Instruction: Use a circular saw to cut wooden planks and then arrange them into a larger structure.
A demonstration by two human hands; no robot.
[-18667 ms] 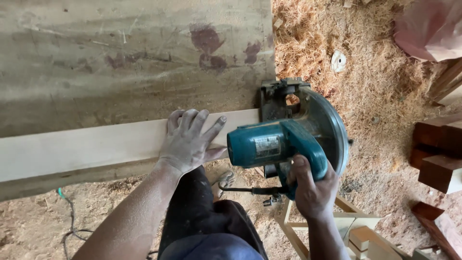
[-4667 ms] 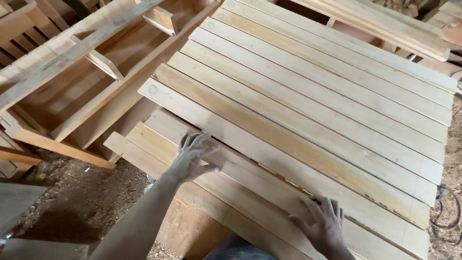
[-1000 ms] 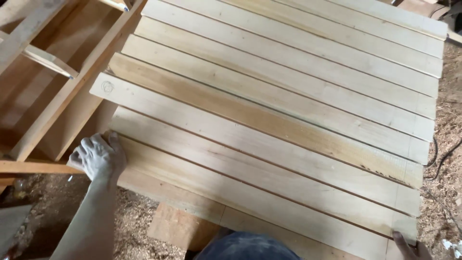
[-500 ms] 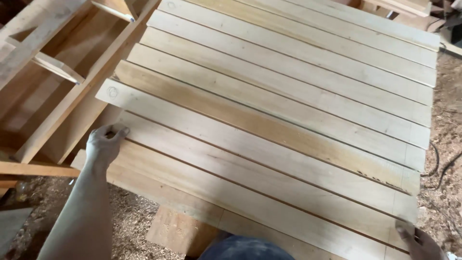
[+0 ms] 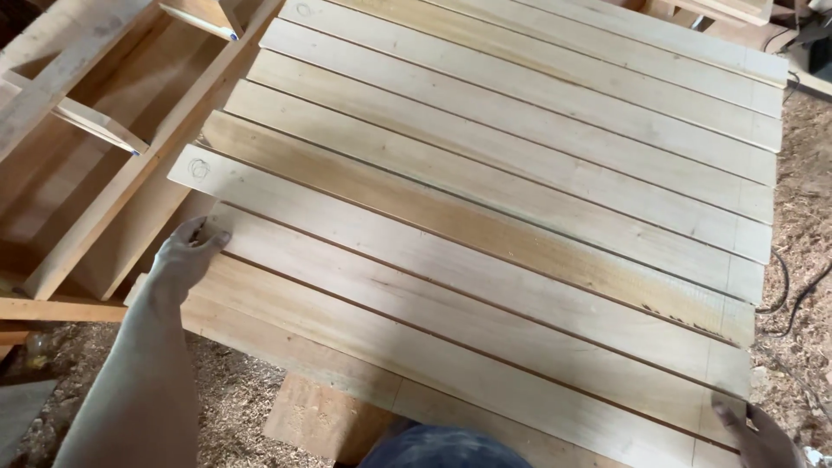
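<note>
Left hand [image 5: 186,256] and right hand [image 5: 756,431] gripped one pale plank [image 5: 468,299] by its ends; best shifted level, clear of neighbouring boards [image 5: 520,130]

The place was a woodworking workshop. Many pale sawn planks [image 5: 520,173] lay side by side on a low support, and unfinished wooden frames [image 5: 95,147] stood at the left. Sawdust [image 5: 225,407] covered the ground, and a dark cable [image 5: 793,290], probably from a power tool, lay at the right.
</note>
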